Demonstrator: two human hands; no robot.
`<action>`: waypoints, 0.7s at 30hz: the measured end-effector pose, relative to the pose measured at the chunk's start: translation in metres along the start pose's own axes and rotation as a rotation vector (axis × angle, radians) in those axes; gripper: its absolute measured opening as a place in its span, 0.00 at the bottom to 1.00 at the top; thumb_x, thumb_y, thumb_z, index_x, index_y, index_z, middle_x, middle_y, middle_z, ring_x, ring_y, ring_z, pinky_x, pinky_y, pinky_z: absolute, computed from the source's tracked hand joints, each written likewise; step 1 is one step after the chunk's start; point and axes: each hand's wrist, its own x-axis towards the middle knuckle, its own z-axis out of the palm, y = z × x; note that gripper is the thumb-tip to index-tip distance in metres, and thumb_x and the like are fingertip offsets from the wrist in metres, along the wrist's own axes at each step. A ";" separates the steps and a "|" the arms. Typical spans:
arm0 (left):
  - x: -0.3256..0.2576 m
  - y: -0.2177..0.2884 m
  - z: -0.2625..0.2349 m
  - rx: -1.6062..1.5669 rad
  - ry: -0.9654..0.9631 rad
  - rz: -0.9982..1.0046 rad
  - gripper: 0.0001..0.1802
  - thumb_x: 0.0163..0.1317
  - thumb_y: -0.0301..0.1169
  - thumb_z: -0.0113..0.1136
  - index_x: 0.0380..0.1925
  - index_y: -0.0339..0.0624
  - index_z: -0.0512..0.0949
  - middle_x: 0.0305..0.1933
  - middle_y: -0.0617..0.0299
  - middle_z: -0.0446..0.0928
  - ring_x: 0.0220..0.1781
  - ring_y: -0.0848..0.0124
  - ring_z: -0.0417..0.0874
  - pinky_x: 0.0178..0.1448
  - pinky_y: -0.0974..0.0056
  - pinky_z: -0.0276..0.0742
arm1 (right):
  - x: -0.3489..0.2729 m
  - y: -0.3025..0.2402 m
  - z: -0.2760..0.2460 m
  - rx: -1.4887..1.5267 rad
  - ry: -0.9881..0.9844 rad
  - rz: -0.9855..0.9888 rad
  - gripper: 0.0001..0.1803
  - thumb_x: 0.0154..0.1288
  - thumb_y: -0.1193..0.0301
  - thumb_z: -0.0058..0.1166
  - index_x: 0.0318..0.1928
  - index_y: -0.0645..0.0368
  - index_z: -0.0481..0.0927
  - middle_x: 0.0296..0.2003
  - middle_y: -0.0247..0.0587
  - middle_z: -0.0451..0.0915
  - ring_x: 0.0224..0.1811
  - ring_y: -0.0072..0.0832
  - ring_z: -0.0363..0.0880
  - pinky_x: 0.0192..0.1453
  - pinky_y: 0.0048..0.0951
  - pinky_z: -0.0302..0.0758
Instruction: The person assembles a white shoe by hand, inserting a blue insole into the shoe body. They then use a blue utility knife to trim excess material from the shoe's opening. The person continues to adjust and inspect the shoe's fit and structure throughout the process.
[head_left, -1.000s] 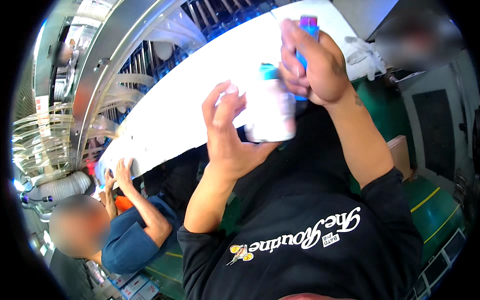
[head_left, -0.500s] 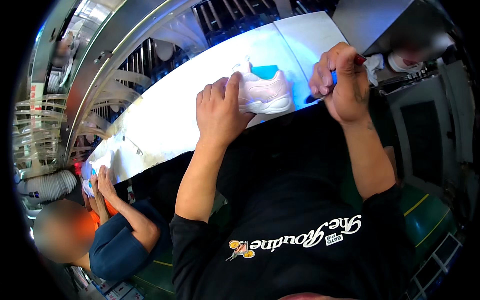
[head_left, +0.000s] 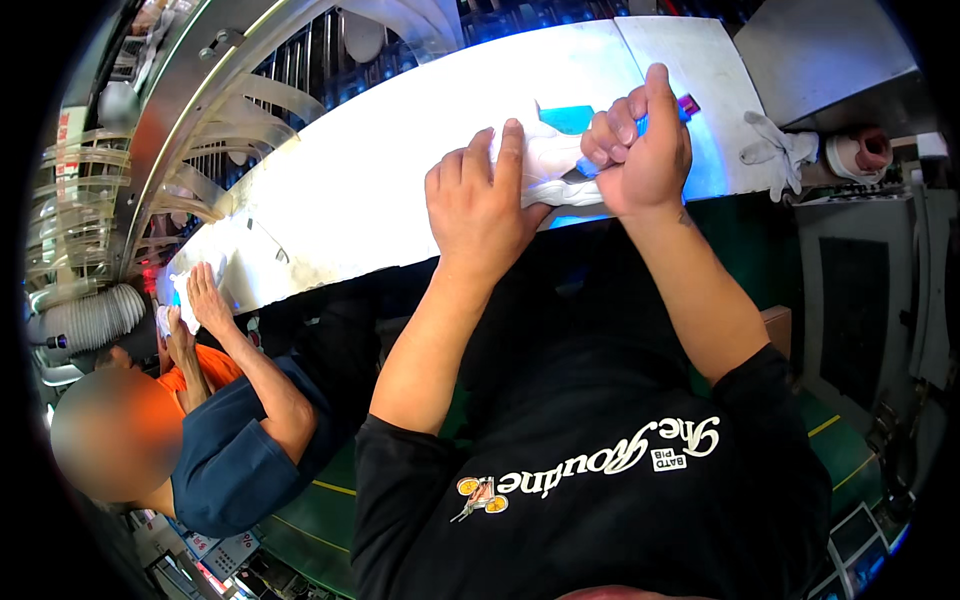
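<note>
My left hand (head_left: 478, 205) is wrapped over one end of a white sneaker (head_left: 550, 158) on the white worktop, thumb low along its near side. In my right hand (head_left: 648, 150) is a slim blue tool with a red end (head_left: 688, 107), held in a closed grip at the sneaker's right end. The tool's working tip is hidden behind my fingers and the shoe. A flat blue-teal piece (head_left: 566, 119) shows just behind the sneaker. Blue light falls on the surface around my right hand.
The long white worktop (head_left: 370, 170) curves to the left, where a co-worker (head_left: 255, 450) handles a white shoe (head_left: 182, 300). White gloves (head_left: 778, 150) and a roll of tape (head_left: 858, 155) lie at the right. Metal rollers (head_left: 300, 75) and clear hoses (head_left: 180, 180) run behind.
My right hand has come left and brought the tool to the sneaker's right end. The view has shifted, with the worktop and gloves showing more fully on the right. My left hand keeps hold.
</note>
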 end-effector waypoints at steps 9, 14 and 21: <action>0.003 -0.005 0.000 0.006 -0.059 0.008 0.59 0.36 0.42 0.93 0.74 0.48 0.76 0.65 0.53 0.83 0.57 0.53 0.84 0.61 0.48 0.76 | -0.004 0.003 -0.033 0.359 -0.176 0.294 0.27 0.88 0.42 0.46 0.32 0.46 0.69 0.19 0.23 0.62 0.17 0.18 0.55 0.26 0.27 0.58; 0.001 0.005 -0.006 0.003 -0.054 0.013 0.59 0.38 0.44 0.93 0.74 0.45 0.74 0.68 0.47 0.81 0.64 0.48 0.82 0.67 0.47 0.75 | 0.015 -0.024 -0.032 0.079 -0.152 -0.058 0.27 0.85 0.44 0.53 0.32 0.46 0.68 0.18 0.27 0.63 0.18 0.21 0.59 0.28 0.32 0.62; 0.003 0.022 0.004 -0.038 -0.017 -0.048 0.63 0.38 0.48 0.93 0.77 0.45 0.72 0.73 0.39 0.77 0.67 0.44 0.83 0.68 0.43 0.77 | 0.001 0.005 -0.018 -0.064 -0.151 -0.115 0.27 0.84 0.45 0.55 0.31 0.46 0.67 0.18 0.28 0.63 0.17 0.22 0.62 0.26 0.31 0.64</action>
